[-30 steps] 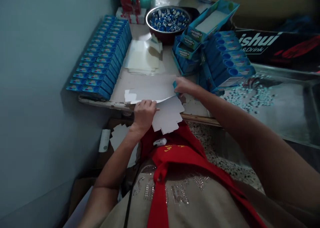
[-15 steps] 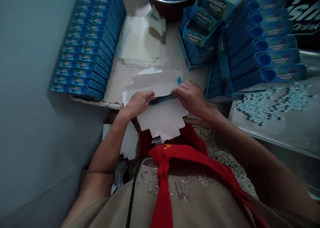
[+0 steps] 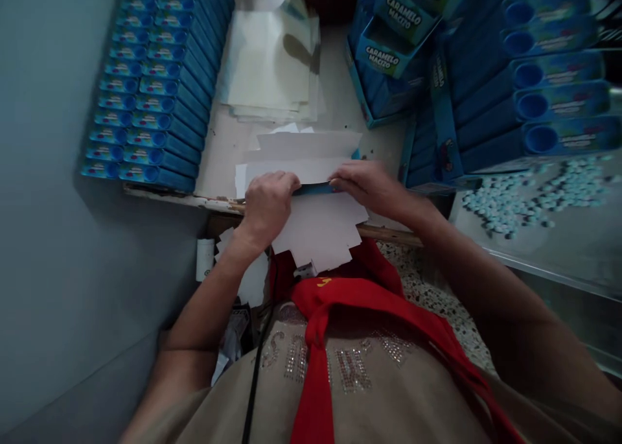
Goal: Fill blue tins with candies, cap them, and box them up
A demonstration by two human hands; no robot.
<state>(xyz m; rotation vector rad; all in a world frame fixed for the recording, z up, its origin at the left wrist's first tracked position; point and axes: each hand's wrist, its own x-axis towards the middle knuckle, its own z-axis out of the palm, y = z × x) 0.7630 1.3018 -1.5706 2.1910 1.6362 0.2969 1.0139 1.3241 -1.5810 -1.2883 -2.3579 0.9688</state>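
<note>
Between my hands is a flat cardboard box blank [image 3: 301, 151], its white inner side up and a strip of blue printed side showing along the near fold. My left hand [image 3: 272, 201] pinches the folded edge at its left part. Toward the other end, my right hand [image 3: 362, 181] grips the same edge with thumb and fingers. Beneath the blank and nearer to me, more white die-cut cardboard blanks [image 3: 318, 230] jut past the table's front edge over my lap.
Blue candy boxes [image 3: 160, 100] stand stacked at the left. Cream paper sheets [image 3: 269, 61] lie behind the blanks. Caramelo Macizo display boxes [image 3: 389, 55] and more blue boxes [image 3: 525, 94] rise at the right. Small pale-blue candies [image 3: 515, 198] lie spread on a tray.
My left hand has turned more over the edge, with its back now facing up. The blank's folded panel leans slightly differently, and the view has shifted a little downward.
</note>
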